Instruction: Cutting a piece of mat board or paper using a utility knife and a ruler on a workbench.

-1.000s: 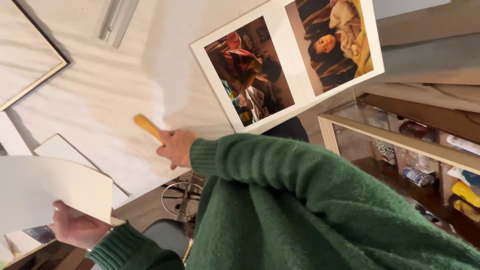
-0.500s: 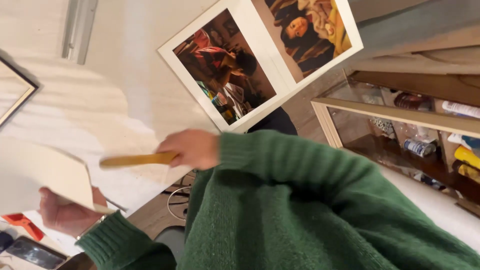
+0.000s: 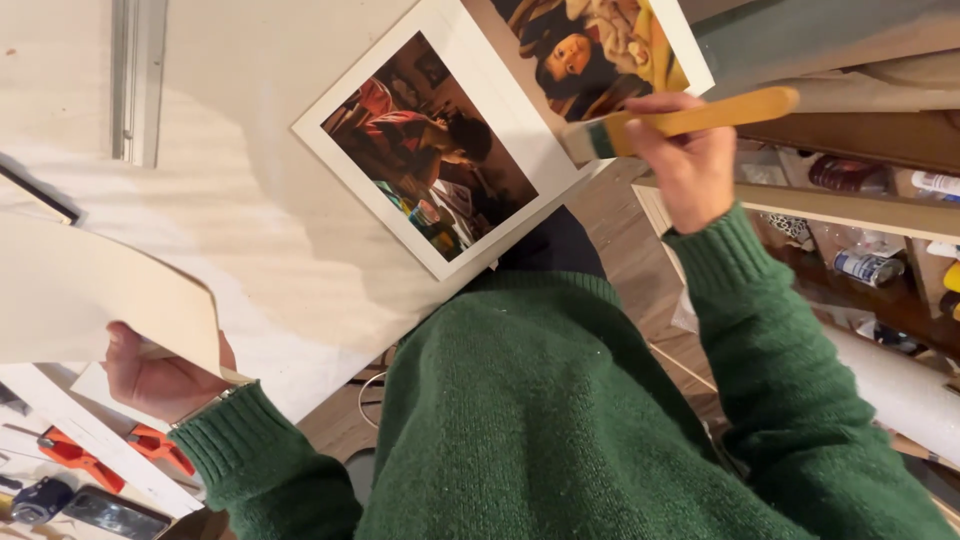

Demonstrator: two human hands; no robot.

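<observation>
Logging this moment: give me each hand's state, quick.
Left hand: closed on a pale card sheet.
Right hand: closed on a wooden-handled brush.

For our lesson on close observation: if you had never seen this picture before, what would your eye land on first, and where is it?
First comes the large white print with two colourful photographs, lying top centre on the pale work surface. Next, the right hand at upper right grips a flat brush with a yellow wooden handle at the print's edge. At lower left, the left hand holds up a pale board; green sweater sleeves fill the foreground.
</observation>
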